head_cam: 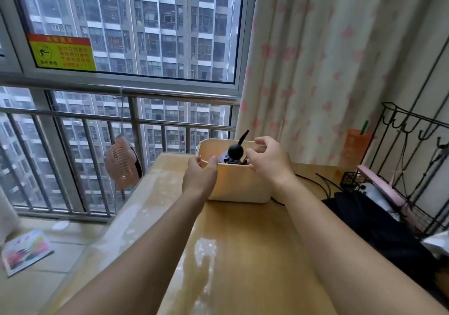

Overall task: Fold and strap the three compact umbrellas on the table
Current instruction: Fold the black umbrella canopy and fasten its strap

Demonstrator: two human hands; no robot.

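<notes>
The wooden table (243, 241) carries a cream bin (238, 183) at its far end, and everything that matters sits in or around that bin. Standing inside it is a dark folded umbrella (229, 159). Its round black knob (235, 150) pokes above the rim and a thin strap (244, 136) sticks up behind the knob. How many umbrellas are packed in there I cannot tell.

The left hand (200, 173) is at the bin's near left corner and appears to pinch the rim between thumb and fingers. The right hand (269, 161) hovers over the bin's right edge, its fingers loosely curled and holding nothing.

The umbrella should be light. Its fabric will be limp and slippery, and its ribs bend easily. The hard knob is the sure hold for lifting it out.
</notes>
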